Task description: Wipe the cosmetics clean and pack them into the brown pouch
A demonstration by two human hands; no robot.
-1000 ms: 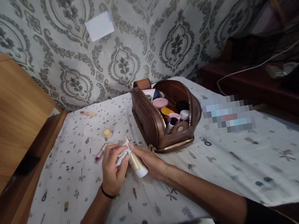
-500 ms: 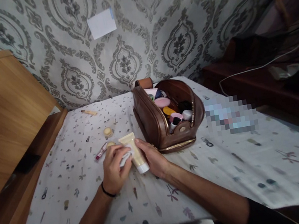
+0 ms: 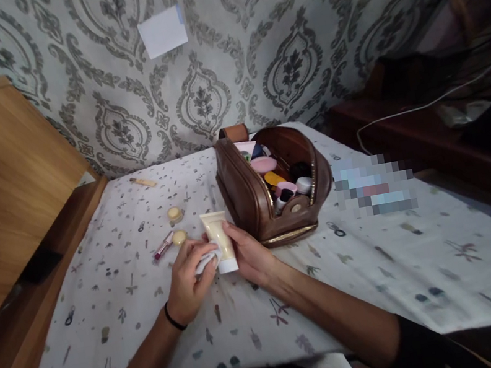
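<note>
My right hand (image 3: pixel 254 256) holds a pale yellow tube (image 3: pixel 219 238) with its white cap pointing down. My left hand (image 3: pixel 192 279), a black band on its wrist, grips a crumpled white cloth or tissue (image 3: pixel 206 261) that touches the tube's left side. Just beyond my left hand lie a small cream-lidded jar (image 3: pixel 180 237) and a tube of dark pink lip colour (image 3: pixel 163 247). A second cream-lidded jar (image 3: pixel 174 213) is behind them. To the right of the tube stands an open brown bag (image 3: pixel 246 190) with several cosmetics inside.
A thin beige stick (image 3: pixel 143 182) lies at the back left of the patterned white cloth (image 3: pixel 102 283). A blurred-out item (image 3: pixel 375 184) is right of the bag. Wooden furniture (image 3: pixel 5 186) borders the left side, and a white cable (image 3: pixel 425 108) runs across the dark red furniture at right.
The tube has turned more upright in my right hand, its capped end shifting slightly up and left. My left hand still presses the white cloth on it. The whole view has shifted slightly.
</note>
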